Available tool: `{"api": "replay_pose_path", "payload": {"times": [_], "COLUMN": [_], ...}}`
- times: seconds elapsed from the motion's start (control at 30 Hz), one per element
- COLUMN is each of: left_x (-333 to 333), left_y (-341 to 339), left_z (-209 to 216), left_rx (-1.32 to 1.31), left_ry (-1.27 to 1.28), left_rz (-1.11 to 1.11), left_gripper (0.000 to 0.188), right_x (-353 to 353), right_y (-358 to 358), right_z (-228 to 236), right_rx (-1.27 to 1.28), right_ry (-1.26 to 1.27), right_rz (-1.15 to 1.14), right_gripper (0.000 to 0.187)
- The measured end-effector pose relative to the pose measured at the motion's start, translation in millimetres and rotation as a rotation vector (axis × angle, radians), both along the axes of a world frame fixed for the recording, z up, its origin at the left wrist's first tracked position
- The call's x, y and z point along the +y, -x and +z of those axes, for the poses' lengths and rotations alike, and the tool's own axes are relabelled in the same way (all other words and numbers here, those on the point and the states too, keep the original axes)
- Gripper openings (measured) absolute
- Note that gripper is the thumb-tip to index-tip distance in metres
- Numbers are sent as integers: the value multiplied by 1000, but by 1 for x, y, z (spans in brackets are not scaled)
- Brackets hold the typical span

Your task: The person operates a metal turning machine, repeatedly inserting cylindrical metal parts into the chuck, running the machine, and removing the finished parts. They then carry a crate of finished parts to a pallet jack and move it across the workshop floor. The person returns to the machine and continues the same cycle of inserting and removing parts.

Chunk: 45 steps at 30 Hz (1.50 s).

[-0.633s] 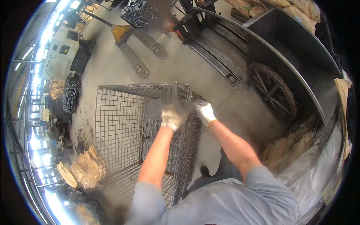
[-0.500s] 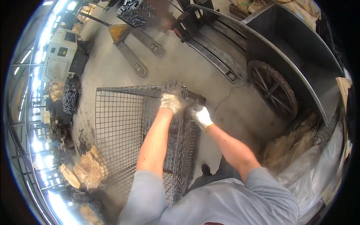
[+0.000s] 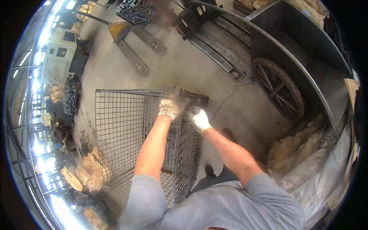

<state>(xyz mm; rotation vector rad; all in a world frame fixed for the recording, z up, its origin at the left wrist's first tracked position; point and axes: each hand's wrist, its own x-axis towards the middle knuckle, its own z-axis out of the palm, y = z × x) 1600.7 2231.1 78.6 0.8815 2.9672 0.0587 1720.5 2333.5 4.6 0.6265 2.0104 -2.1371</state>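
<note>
A tall wire mesh cage (image 3: 119,119) stands in front of me, its top open. My left hand (image 3: 170,103), in a whitish glove with grey fingers, is closed over the top rim near the far corner. Close beside it, my right hand (image 3: 198,119), in a similar glove, grips the cage's right side near the top edge. The right fingertips are partly hidden behind the dark mesh. On the cage's right, mesh panels (image 3: 188,149) lie closely one against another.
A pallet jack (image 3: 130,53) with yellow-topped forks stands beyond the cage. At right is a large metal cart (image 3: 303,57) with a spoked wheel (image 3: 278,88). Sacks (image 3: 326,168) lie near my right side; tan sacking (image 3: 92,170) lies left. A bin of metal parts (image 3: 134,11) stands far off.
Both hands have shifted slightly left and nearer to me, along with the cage's top corner. My foot beside the cage shows more now, and a second shoe has come into view.
</note>
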Motion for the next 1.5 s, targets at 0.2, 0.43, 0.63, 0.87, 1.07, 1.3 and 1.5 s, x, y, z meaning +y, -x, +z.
{"api": "replay_pose_path", "payload": {"times": [0.2, 0.43, 0.63, 0.87, 1.07, 1.3, 1.5], "left_x": [5, 7, 5, 17, 23, 4, 5], "left_y": [0, 8, 8, 12, 14, 11, 7], "left_z": [5, 22, 20, 39, 32, 17, 28], "left_rx": [-40, -240, -175, -367, -261, -250, -299], "left_ry": [14, -166, -87, -34, -68, -89, -128], "left_rz": [11, 206, 159, 186, 148, 133, 239], "left_gripper": [92, 70, 66, 68, 60, 61, 64], "right_x": [3, 0, -11, -22, -2, 34, 78], "right_y": [20, 43, 44, 48, 54, 60, 22], "right_z": [0, 8, 29, 28, 26, 4, -43], "right_rx": [11, -40, -58, -89, 25, 89, -208], "right_ry": [186, 17, -285, -348, -213, -5, -30], "right_rz": [-54, -67, -78, -70, -55, 59, 349], "right_gripper": [31, 28, 35, 40, 35, 41, 57]}}
